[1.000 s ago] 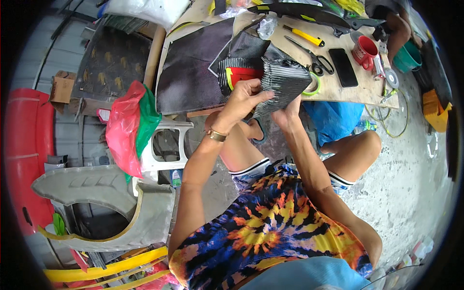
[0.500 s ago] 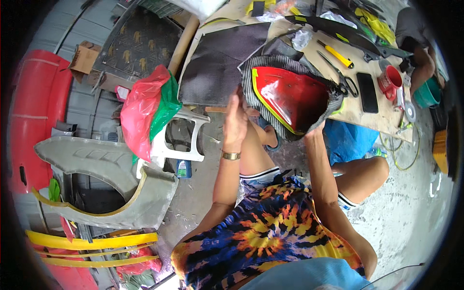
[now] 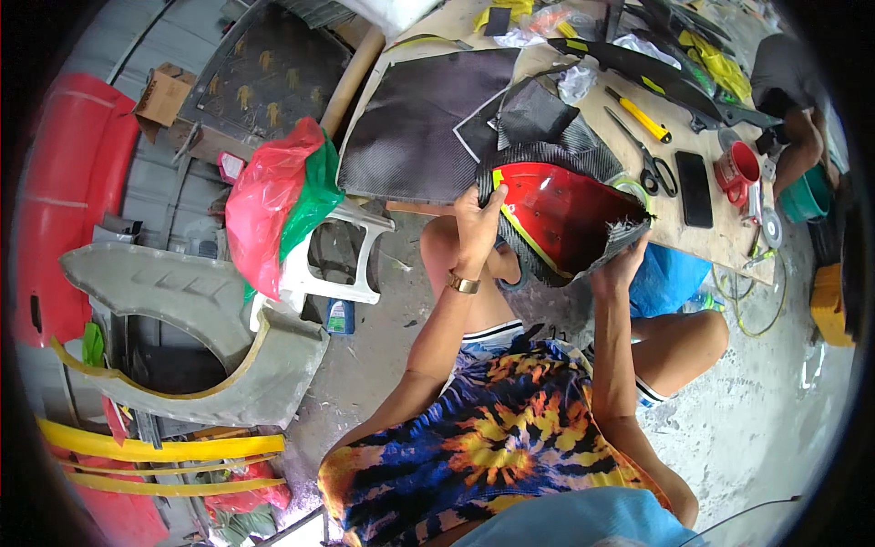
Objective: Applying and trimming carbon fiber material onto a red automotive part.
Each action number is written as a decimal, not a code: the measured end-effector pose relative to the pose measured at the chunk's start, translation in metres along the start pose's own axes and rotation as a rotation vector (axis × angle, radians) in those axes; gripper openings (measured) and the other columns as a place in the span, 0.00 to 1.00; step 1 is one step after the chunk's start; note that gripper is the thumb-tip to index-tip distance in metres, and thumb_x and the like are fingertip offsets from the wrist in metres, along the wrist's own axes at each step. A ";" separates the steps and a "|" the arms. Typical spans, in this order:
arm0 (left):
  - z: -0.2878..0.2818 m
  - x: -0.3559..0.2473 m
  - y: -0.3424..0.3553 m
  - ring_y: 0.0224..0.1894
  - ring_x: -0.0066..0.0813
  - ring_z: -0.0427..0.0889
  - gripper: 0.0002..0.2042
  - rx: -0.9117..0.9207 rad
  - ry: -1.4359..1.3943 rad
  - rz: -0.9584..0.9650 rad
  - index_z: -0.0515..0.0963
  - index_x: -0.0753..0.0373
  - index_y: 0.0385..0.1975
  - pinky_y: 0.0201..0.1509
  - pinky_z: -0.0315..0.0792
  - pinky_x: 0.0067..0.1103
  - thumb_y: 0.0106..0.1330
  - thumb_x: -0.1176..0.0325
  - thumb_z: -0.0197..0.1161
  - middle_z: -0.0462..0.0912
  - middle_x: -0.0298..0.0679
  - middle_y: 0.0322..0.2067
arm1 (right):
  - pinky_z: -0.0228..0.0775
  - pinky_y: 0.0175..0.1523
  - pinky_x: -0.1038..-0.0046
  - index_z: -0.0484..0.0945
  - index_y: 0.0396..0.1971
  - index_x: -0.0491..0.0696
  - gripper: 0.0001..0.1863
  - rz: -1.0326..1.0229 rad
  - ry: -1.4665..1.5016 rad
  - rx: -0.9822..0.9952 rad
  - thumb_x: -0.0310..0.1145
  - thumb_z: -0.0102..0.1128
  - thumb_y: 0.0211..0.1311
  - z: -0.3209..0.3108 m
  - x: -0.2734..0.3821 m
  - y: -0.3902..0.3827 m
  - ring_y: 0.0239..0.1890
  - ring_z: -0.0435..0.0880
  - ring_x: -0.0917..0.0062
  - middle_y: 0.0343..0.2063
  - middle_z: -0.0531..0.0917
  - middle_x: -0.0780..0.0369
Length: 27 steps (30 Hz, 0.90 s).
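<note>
A red shell (image 3: 561, 214) with a yellow edge strip sits tilted in my hands, its red face upward, wrapped round its rim by frayed black carbon-weave fabric (image 3: 616, 246). My left hand (image 3: 478, 219) is closed on its left rim, thumb on top. My right hand (image 3: 620, 264) grips the lower right edge from underneath, its fingers mostly hidden. Behind it on the wooden table (image 3: 684, 239) lie a large dark woven sheet (image 3: 410, 118), smaller dark pieces (image 3: 533, 114), scissors (image 3: 658, 173) and a green tape roll (image 3: 632, 190), partly covered by the shell.
A yellow cutter (image 3: 647, 118), phone (image 3: 694, 191) and red mug (image 3: 736, 171) are on the table. At left stand a white plastic stool (image 3: 342, 283) with red and green bags (image 3: 273, 205), and grey body panels (image 3: 164, 346). Another person (image 3: 793, 137) crouches at far right.
The shell has turned over, bringing its red face up. My left hand has moved from across the fabric to the left rim, and my right hand has moved with the piece.
</note>
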<state>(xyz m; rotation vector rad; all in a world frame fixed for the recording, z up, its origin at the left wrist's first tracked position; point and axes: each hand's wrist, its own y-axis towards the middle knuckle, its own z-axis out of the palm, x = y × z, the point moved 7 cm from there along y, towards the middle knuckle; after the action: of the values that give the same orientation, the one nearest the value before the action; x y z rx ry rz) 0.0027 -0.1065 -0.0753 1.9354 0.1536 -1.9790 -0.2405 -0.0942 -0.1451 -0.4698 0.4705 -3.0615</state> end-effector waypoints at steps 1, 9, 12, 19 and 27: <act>-0.001 -0.001 -0.003 0.25 0.09 0.66 0.05 -0.036 0.092 0.048 0.77 0.66 0.27 0.27 0.62 0.14 0.62 0.73 0.65 0.76 0.23 0.24 | 0.60 0.64 0.60 0.65 0.61 0.49 0.34 -0.108 -0.031 -0.004 0.61 0.33 0.69 -0.001 0.006 -0.001 0.57 0.73 0.63 0.57 0.74 0.59; -0.002 -0.029 -0.032 0.38 0.18 0.76 0.13 0.179 -0.307 -0.096 0.74 0.69 0.44 0.41 0.72 0.17 0.67 0.66 0.61 0.82 0.35 0.38 | 0.67 0.60 0.61 0.70 0.58 0.51 0.32 0.091 0.040 0.016 0.60 0.37 0.68 -0.026 0.012 0.014 0.52 0.76 0.65 0.52 0.77 0.59; 0.013 -0.008 -0.047 0.50 0.28 0.75 0.20 0.030 -0.576 -0.615 0.69 0.68 0.54 0.53 0.69 0.25 0.71 0.58 0.50 0.77 0.40 0.49 | 0.70 0.57 0.62 0.72 0.56 0.51 0.31 0.167 -0.007 0.219 0.60 0.39 0.68 -0.063 0.026 0.011 0.49 0.78 0.67 0.49 0.79 0.60; 0.064 0.070 -0.107 0.61 0.37 0.69 0.24 0.704 -1.166 -0.734 0.64 0.64 0.62 0.67 0.62 0.34 0.74 0.55 0.41 0.69 0.41 0.62 | 0.66 0.62 0.62 0.70 0.58 0.50 0.32 0.112 -0.040 -0.064 0.60 0.40 0.67 -0.089 0.040 -0.043 0.55 0.75 0.67 0.54 0.76 0.60; 0.057 0.127 -0.103 0.63 0.44 0.67 0.27 0.712 -0.774 -0.806 0.62 0.64 0.63 0.67 0.61 0.41 0.73 0.51 0.38 0.67 0.46 0.62 | 0.70 0.58 0.64 0.69 0.57 0.49 0.35 -0.007 -0.281 -0.338 0.63 0.42 0.65 -0.082 0.055 -0.040 0.52 0.77 0.68 0.50 0.77 0.60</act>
<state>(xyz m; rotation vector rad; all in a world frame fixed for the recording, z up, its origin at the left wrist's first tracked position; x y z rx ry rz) -0.0841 -0.0530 -0.2149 1.3242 0.0076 -3.5660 -0.3153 -0.0350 -0.1919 -0.8941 0.9741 -2.8575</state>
